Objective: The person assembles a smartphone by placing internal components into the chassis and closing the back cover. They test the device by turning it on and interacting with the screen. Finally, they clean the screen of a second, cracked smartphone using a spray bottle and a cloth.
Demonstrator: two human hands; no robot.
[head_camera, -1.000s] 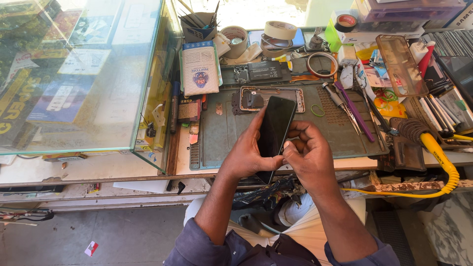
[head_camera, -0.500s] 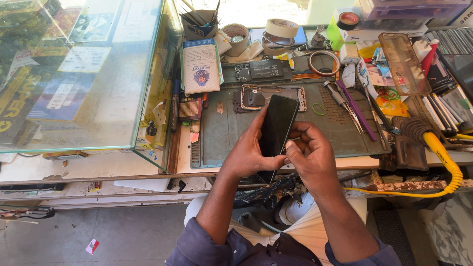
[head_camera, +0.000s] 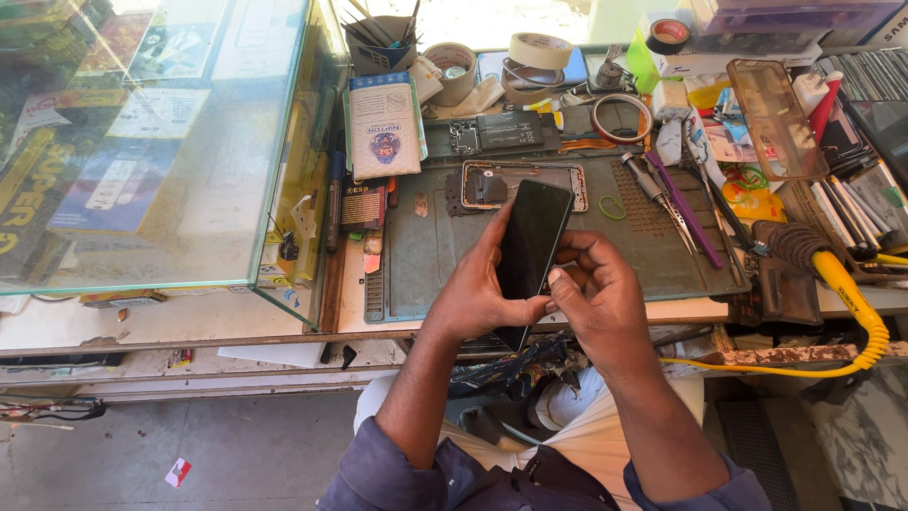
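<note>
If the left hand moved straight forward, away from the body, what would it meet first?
Probably the opened phone frame on the grey work mat, just beyond the left hand and the dark phone screen it holds. Depth is unclear; it may pass above.

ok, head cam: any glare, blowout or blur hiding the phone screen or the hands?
Head view: hard sunlight, the top edge behind the tape rolls is blown out; the glass case carries reflections; the black phone screen reads dark with no glare; left hand and right hand are sharp, no motion blur; straight edges bow slightly near the frame sides.
</note>
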